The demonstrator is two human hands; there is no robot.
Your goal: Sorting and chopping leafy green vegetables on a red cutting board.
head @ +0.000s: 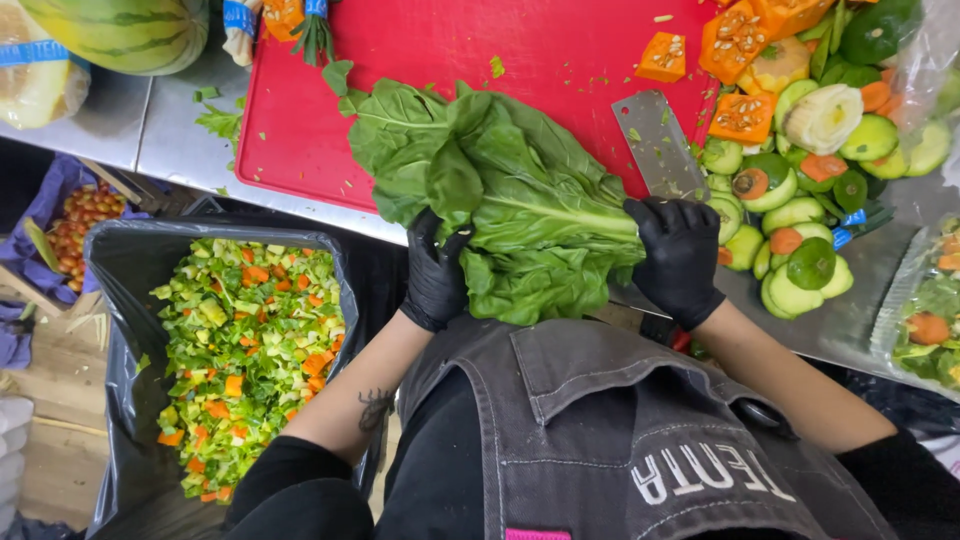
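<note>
A big bunch of dark green leafy greens (500, 190) lies across the near edge of a red cutting board (420, 60). My left hand (437, 275), in a black glove, grips the leaves from below near the board's edge. At the bunch's stem end my right hand (678, 258), also in a black glove, holds the greens together with the handle of a cleaver. The wide steel blade of the cleaver (658, 145) lies flat on the board, pointing away from me.
Pumpkin chunks with seeds (740, 45), halved green vegetables (800, 210) and carrot pieces are piled on the steel counter at right. A black bag-lined bin (245, 350) of chopped vegetables stands below left. A striped melon (120, 30) sits at far left.
</note>
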